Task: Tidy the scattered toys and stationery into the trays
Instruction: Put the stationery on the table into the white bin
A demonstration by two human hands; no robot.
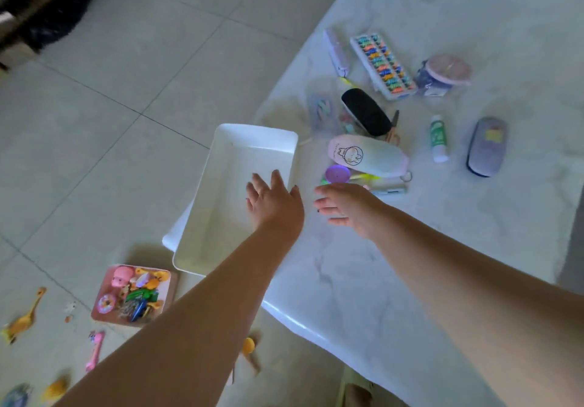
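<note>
Both hands are out over the near-left corner of the white marble desk (pixel 442 248), and neither has hold of anything; the left hand (pixel 271 201) hovers with fingers straight and spread above the white tray (pixel 252 141), which looks empty and sits at that corner with its left and near parts hanging out past the desk's edge; the right hand (pixel 344 204) is loosely open, fingers relaxed and pointing left, just right of the tray and just near of the stationery heap; the step in hand looks like the start of loading this tray with stationery, since nothing has gone in yet; nearest the right hand lie a purple round lid (pixel 337 174) and a pink bunny pencil case (pixel 368 155), with a black case (pixel 366 111) beyond them, a bead abacus (pixel 384 65) farther off, and a green glue bottle (pixel 438 138) and grey case (pixel 486 146) to the right; the next move probably calls for the right hand to reach a little farther, close on one of the closest pieces and carry it left over the tray's rim; the overhang is the risk, as a push or a heavy drop at the tray's outer end might tip it off toward the floor, so sliding it inward first would be wise; there is open desk near of the heap for that; down on the floor (pixel 126 90) a pink tray (pixel 169 293) already holds small toys, and a few toys lie loose around it.
</note>
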